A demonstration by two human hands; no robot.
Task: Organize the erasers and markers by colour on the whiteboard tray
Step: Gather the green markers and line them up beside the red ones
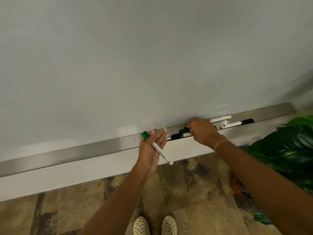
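Two green-capped white markers: left hand cradles one, right grip clasps another.

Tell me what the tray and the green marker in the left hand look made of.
Tray: looks like brushed metal, likely steel or aluminium, grey with a soft streaky sheen. Green marker: seems plastic, with a smooth white printed barrel and a ridged glossy green cap; it lies across the left hand.

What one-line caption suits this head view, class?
Left hand holds a green marker while right hand grips another green marker in the tray.
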